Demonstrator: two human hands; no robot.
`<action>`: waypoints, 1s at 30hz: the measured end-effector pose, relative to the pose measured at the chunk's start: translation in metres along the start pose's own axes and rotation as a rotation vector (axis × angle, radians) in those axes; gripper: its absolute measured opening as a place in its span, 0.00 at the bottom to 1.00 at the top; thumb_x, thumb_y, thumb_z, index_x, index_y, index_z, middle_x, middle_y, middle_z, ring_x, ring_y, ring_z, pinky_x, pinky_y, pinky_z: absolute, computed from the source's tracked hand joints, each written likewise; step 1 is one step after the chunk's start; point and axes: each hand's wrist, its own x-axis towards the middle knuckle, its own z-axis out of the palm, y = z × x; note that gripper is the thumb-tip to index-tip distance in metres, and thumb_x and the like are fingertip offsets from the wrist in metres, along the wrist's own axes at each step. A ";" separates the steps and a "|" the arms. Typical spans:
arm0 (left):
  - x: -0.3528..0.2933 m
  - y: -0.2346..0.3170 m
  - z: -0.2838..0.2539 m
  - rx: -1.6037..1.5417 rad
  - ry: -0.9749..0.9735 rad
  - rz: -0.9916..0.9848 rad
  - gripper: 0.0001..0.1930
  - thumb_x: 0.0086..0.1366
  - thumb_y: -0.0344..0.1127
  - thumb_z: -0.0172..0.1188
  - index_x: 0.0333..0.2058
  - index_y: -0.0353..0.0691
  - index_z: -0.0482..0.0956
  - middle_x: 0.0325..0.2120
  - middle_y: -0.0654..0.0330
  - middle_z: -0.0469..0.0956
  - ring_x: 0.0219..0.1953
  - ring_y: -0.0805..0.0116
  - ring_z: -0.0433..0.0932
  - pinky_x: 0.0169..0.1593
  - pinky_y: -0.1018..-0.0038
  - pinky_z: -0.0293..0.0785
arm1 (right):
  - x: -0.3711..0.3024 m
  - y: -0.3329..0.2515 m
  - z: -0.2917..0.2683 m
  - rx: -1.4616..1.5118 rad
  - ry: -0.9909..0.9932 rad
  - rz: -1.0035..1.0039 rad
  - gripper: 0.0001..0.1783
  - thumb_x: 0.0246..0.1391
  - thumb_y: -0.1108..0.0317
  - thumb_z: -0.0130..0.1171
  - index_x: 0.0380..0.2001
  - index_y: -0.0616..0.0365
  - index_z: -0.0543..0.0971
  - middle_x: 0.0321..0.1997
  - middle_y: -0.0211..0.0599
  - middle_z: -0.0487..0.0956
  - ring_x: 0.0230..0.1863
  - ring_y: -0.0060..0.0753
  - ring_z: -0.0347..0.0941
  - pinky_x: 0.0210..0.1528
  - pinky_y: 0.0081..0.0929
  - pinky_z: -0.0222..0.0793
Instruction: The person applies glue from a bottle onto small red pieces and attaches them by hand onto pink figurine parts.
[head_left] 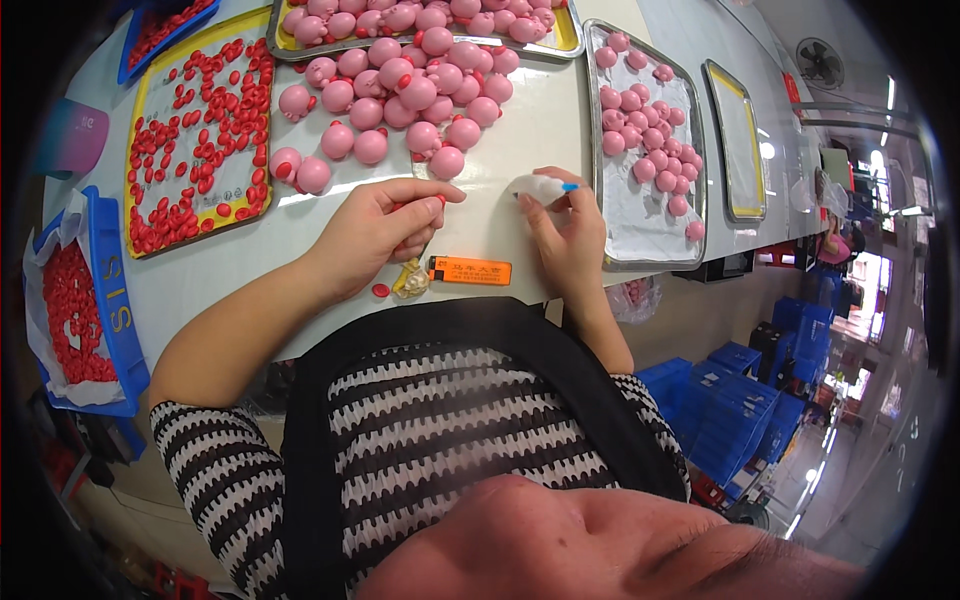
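My left hand [385,222] is closed in a pinch over the white table, with a small red piece [441,200] at its fingertips. To its right, my right hand [572,235] grips a small white squeeze bottle [538,187] with a blue tip. An orange lighter [470,271] lies between my wrists near the table's front edge. Beside it are a crumpled yellowish lump [411,279] and a loose red oval piece [380,290]. Just beyond my hands, many pink balls [418,92] with small raised parts are heaped; some carry red pieces.
A yellow-edged tray [262,150] of red pieces is at the left, with a blue bin [112,290] nearer me. On the right, a metal tray [640,262] bears pink balls beside a narrower lined tray [738,150]. Blue crates [725,410] stand on the floor.
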 end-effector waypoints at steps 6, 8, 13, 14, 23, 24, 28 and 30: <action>0.000 -0.001 0.003 0.068 0.042 0.106 0.14 0.64 0.29 0.49 0.48 0.34 0.71 0.29 0.65 0.72 0.22 0.86 0.61 0.24 0.88 0.58 | -0.013 -0.007 0.004 0.834 -0.224 0.069 0.16 0.54 0.75 0.53 0.45 0.63 0.63 0.47 0.43 0.72 0.43 0.26 0.70 0.46 0.22 0.67; 0.002 -0.003 0.003 0.164 0.068 0.119 0.14 0.65 0.30 0.49 0.48 0.34 0.71 0.30 0.65 0.73 0.23 0.86 0.62 0.25 0.89 0.59 | -0.013 -0.010 0.002 0.816 -0.268 0.065 0.16 0.55 0.75 0.53 0.45 0.63 0.63 0.47 0.44 0.72 0.44 0.26 0.70 0.46 0.23 0.67; 0.008 -0.012 0.007 0.452 0.182 0.384 0.17 0.66 0.30 0.48 0.52 0.34 0.67 0.33 0.62 0.74 0.23 0.84 0.60 0.26 0.87 0.58 | -0.018 -0.001 0.004 0.853 -0.286 -0.036 0.17 0.54 0.74 0.55 0.44 0.61 0.63 0.45 0.45 0.73 0.45 0.26 0.70 0.47 0.22 0.66; 0.009 -0.012 0.008 0.451 0.179 0.383 0.17 0.66 0.30 0.48 0.52 0.34 0.67 0.33 0.62 0.74 0.23 0.84 0.60 0.26 0.87 0.58 | -0.019 0.002 0.003 0.851 -0.283 -0.034 0.17 0.54 0.74 0.55 0.44 0.61 0.63 0.45 0.45 0.73 0.45 0.26 0.70 0.47 0.22 0.66; 0.014 -0.012 0.008 0.478 0.249 0.311 0.13 0.64 0.30 0.51 0.46 0.32 0.72 0.31 0.63 0.76 0.28 0.83 0.67 0.33 0.85 0.66 | -0.019 0.013 -0.003 0.611 -0.113 -0.176 0.16 0.49 0.69 0.61 0.37 0.64 0.68 0.30 0.37 0.75 0.31 0.23 0.72 0.33 0.20 0.68; 0.015 -0.014 0.007 0.484 0.248 0.314 0.12 0.64 0.30 0.51 0.44 0.32 0.72 0.31 0.63 0.76 0.28 0.83 0.67 0.33 0.85 0.66 | -0.018 0.015 -0.003 0.611 -0.119 -0.192 0.16 0.50 0.69 0.61 0.37 0.63 0.68 0.29 0.37 0.75 0.30 0.22 0.71 0.32 0.19 0.67; 0.019 -0.016 0.006 0.348 0.228 0.235 0.10 0.63 0.32 0.53 0.40 0.32 0.73 0.29 0.64 0.75 0.29 0.82 0.68 0.33 0.85 0.66 | -0.016 0.013 -0.005 0.558 -0.050 -0.208 0.15 0.51 0.68 0.60 0.38 0.63 0.68 0.29 0.37 0.75 0.29 0.21 0.71 0.31 0.19 0.67; 0.021 -0.016 0.007 0.366 0.243 0.253 0.11 0.63 0.33 0.53 0.40 0.32 0.74 0.29 0.64 0.75 0.28 0.82 0.68 0.32 0.85 0.66 | -0.015 0.013 -0.005 0.533 -0.025 -0.177 0.15 0.52 0.67 0.59 0.38 0.63 0.68 0.29 0.36 0.75 0.29 0.20 0.70 0.31 0.18 0.66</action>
